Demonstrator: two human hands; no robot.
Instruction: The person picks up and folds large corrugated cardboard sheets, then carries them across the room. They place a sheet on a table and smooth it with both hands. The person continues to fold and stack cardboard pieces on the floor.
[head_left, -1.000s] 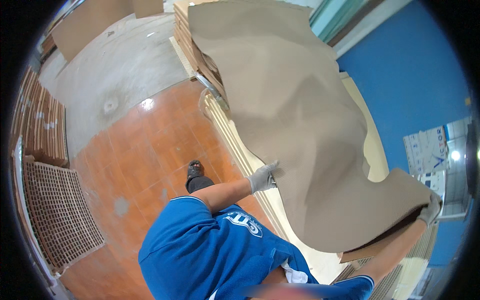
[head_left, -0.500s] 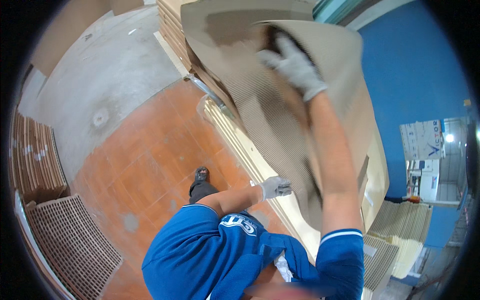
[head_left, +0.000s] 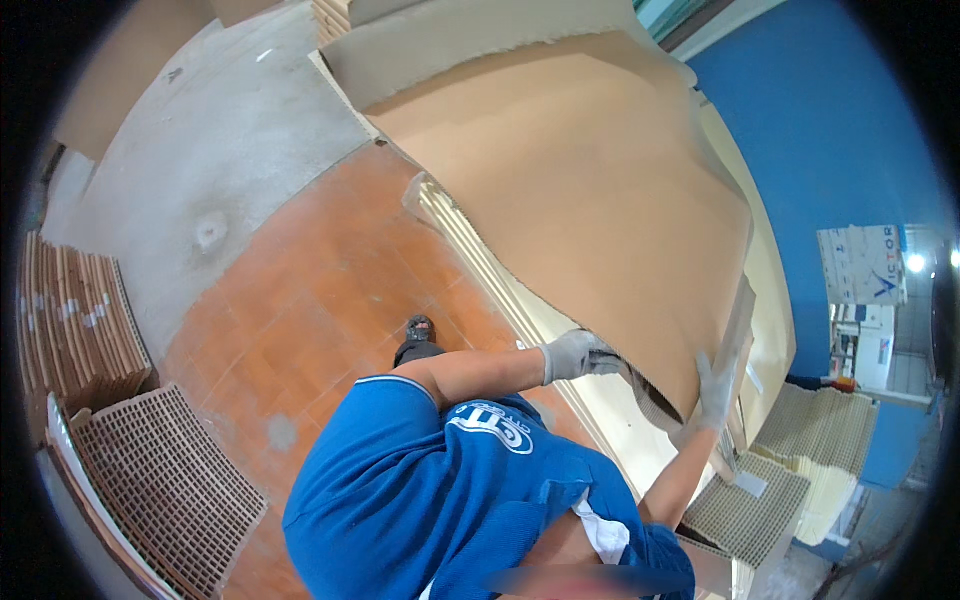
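Observation:
A large brown corrugated cardboard sheet (head_left: 580, 190) stretches away from me, its smooth face up and its near end bent, so that a bit of the ribbed underside shows. My left hand (head_left: 572, 357), in a grey glove, is closed at the sheet's near left edge, with the fingertips partly hidden by it. At the near right edge, my gloved right hand (head_left: 712, 395) grips the board, its thumb side against the top face. Beneath the sheet lie cream boards (head_left: 640, 450) in a stack. A greyish sheet (head_left: 480, 40) shows beyond the brown one's far edge.
Bundled flat cardboard (head_left: 80, 320) and a grid-like divider panel (head_left: 170, 490) stand at the left. Ribbed board stacks (head_left: 750, 510) are at the near right. A blue wall (head_left: 800, 180) rises on the right; orange tiled floor (head_left: 300, 300) lies to my left.
My right hand has come back from the far part of the sheet to its near right edge. The blurred, ribbed side has given way to the smooth face. My left hand has shifted slightly right.

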